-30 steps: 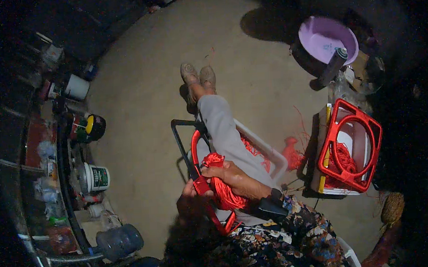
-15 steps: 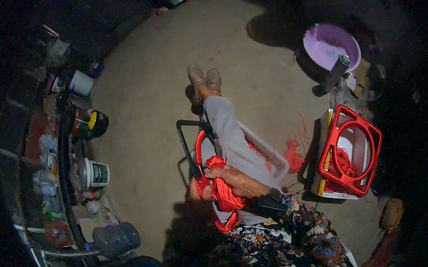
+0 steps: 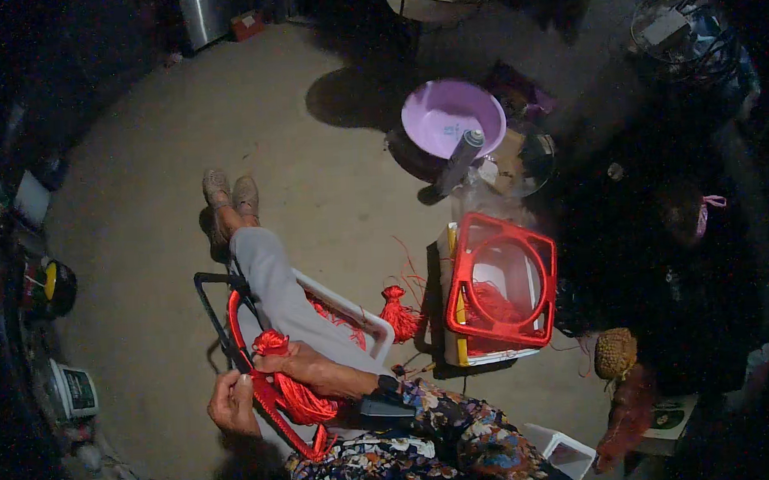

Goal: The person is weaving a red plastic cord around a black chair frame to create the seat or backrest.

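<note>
I sit with my legs stretched out over a black frame (image 3: pixel 207 308) with a red ring that lies across my lap. My left hand (image 3: pixel 230 405) grips the red ring's lower left rim, where red cord is wound. My right hand (image 3: pixel 297 364) lies on a thick bundle of red cord (image 3: pixel 307 403) against the ring, fingers closed on it. A white bar (image 3: pixel 353 312) runs beside my grey trouser leg.
A second red-ringed frame (image 3: pixel 500 288) stands on a white box to my right, a red tassel (image 3: pixel 396 312) next to it. Farther off sit a purple basin (image 3: pixel 448 115) and a grey can (image 3: pixel 460 159). Tins and containers (image 3: pixel 72 389) line the left wall.
The view has swung right and up, so the frames sit farther left in the picture. My hands stay on the red ring and cord, shifted slightly along the rim.
</note>
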Tool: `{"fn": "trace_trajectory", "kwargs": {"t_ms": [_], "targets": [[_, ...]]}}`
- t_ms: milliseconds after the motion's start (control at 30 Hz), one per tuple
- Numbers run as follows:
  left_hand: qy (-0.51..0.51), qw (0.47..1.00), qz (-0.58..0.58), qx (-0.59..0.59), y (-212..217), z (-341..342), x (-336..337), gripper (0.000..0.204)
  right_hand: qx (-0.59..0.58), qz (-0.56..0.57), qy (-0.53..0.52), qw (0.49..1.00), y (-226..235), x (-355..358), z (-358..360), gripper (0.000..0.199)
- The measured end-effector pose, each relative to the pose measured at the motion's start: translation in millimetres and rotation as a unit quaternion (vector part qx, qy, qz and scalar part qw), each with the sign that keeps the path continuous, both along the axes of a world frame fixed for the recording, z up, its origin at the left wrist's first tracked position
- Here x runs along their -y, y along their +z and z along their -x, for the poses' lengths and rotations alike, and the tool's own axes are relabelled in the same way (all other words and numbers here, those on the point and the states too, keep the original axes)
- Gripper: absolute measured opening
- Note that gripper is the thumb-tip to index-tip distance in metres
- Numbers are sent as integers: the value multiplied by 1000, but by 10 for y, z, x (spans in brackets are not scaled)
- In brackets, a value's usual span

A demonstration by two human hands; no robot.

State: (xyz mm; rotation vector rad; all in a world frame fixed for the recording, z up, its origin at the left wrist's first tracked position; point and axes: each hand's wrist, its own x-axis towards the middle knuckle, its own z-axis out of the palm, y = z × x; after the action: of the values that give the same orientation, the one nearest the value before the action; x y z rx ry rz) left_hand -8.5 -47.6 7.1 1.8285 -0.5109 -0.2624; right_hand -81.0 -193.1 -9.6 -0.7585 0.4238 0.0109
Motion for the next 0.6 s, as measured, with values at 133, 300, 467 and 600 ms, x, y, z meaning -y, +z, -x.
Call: {"fn": "trace_trajectory", "kwargs": {"t_ms": [133, 300, 467, 600], "targets": [[-21, 995, 27, -93, 284, 80, 113, 26, -41, 187, -18, 981, 294, 288, 267, 24], [-11, 971, -74, 226, 573, 170, 154, 44, 21, 257, -291, 921, 981, 667, 822, 26], [-277, 904, -99, 312, 688, 282, 373, 43, 277, 147, -342, 886, 1749, 898, 1556, 30], [-334, 912, -97, 218, 616, 365, 318, 28, 393, 79, -380, 834, 1835, 885, 1955, 30]]}}
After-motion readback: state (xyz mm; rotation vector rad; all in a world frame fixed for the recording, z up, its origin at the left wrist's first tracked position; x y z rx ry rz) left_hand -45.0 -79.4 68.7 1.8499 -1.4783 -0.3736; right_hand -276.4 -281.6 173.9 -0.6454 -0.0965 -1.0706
